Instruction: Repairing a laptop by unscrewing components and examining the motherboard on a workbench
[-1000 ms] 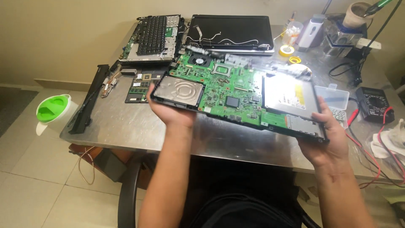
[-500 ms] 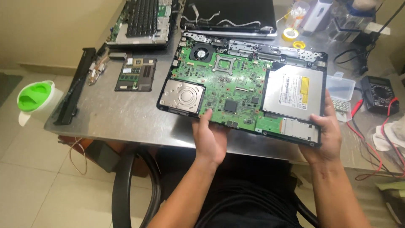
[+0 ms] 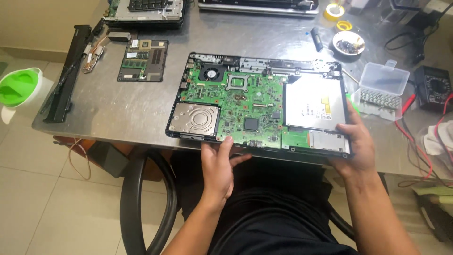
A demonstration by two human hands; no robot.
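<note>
- One grey metal tabletop fills most of the view, and a person sits at its near edge.
- Laptop base, lid off, lies flat near that edge, its green board showing, a black fan at the far left.
- Silver optical drive sits in the base's right part.
- Round-marked hard drive sits in the near left corner.
- Left hand is at the base's near edge, fingers held together and laid flat along the rim, thumb out to the right.
- Right hand grips the near right corner, fingers wrapped round the rim beside the drive.
- Small green board lies apart on the far left.
- Long black strip lies along the left edge.
- Clear plastic box stands just right of the base.
- Black meter lies beyond the box, red leads trailing.
</note>
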